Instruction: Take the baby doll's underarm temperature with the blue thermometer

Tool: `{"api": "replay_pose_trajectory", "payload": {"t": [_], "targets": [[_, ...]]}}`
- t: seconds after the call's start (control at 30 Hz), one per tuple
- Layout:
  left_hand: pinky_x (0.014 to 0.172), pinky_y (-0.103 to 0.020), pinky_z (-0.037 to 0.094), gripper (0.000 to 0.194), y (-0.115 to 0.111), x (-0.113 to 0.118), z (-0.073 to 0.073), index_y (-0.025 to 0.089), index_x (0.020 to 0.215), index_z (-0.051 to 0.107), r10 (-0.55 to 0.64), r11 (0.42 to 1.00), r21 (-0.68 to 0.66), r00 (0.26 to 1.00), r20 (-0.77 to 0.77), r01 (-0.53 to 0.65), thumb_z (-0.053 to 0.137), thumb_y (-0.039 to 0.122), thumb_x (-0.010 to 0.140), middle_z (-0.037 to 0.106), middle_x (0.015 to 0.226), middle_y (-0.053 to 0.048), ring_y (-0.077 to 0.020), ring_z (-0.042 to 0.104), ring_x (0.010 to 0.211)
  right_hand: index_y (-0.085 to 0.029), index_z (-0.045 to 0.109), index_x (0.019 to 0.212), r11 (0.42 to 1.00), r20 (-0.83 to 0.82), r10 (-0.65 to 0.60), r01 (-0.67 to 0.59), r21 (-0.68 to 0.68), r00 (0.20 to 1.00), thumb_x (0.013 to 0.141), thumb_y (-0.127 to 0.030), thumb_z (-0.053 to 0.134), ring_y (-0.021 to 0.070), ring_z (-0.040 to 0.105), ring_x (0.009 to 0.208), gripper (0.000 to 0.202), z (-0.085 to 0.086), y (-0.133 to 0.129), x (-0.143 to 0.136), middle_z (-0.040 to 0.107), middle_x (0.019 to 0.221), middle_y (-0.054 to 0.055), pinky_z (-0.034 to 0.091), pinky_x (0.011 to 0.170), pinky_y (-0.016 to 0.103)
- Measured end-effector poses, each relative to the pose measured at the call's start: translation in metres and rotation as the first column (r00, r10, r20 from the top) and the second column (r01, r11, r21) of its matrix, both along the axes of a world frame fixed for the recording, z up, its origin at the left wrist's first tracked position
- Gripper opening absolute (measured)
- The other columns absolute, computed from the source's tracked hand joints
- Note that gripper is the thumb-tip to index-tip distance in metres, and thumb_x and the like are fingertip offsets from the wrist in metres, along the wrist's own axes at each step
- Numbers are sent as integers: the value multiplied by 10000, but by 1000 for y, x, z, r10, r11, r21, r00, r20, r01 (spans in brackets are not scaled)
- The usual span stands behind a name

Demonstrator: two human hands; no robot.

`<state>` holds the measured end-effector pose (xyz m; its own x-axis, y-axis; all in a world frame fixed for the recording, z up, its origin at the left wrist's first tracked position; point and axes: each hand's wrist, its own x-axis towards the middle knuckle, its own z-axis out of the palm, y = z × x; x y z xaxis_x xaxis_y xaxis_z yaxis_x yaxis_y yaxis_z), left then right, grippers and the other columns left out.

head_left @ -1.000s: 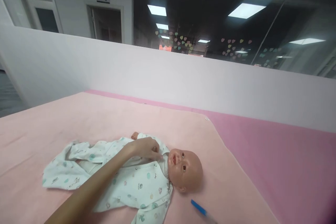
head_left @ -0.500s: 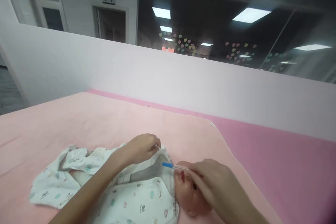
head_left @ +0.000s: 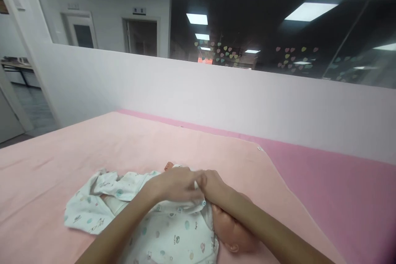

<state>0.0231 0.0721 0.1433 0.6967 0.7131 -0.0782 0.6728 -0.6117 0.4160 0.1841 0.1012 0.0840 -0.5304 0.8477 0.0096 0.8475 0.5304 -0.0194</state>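
A baby doll [head_left: 227, 229] lies on its back with its head to the right, partly hidden under my right forearm. It wears a white garment [head_left: 176, 231] with small printed figures, and a tiny doll hand [head_left: 168, 166] shows at the garment's far edge. My left hand [head_left: 182, 183] is over the upper chest of the garment, its fingers smeared by motion. My right hand [head_left: 212, 183] is closed at the collar, touching or nearly touching the left; what it grips is hidden. No blue-tipped stick is visible.
A peach cloth [head_left: 108, 144] covers the padded surface, with a pink mat [head_left: 328, 173] showing at the right. A white low wall [head_left: 216, 95] runs behind it. Beyond are a dark window [head_left: 262, 29] with heart stickers and two doorways.
The view has turned slightly left. My right hand has moved from the doll's face to the collar beside my left hand. The blue-tipped stick is out of sight, and the doll's hand now shows.
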Motion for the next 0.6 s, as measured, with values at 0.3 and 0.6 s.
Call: {"api": "replay_pose_trajectory", "payload": {"t": [0.3, 0.6], "targets": [[890, -403, 357, 447, 59, 22, -71, 193, 1017, 587, 301, 943, 207, 933, -197, -260, 255, 452, 865, 631, 1085, -116, -266, 548, 1045, -184, 562, 585, 999, -2, 19, -19, 47, 1000, 746, -124, 515, 148, 524, 592, 178, -2, -45, 13, 570, 572, 38, 349, 595, 249], [845, -517, 341, 546, 52, 9, -91, 134, 875, 659, 489, 867, 230, 844, -220, -442, 276, 518, 812, 664, 977, -188, -342, 594, 928, -150, 631, 645, 999, 9, -33, 33, 33, 999, 676, -35, 548, 194, 585, 650, 145, 11, -36, -7, 644, 683, 73, 406, 602, 273]]}}
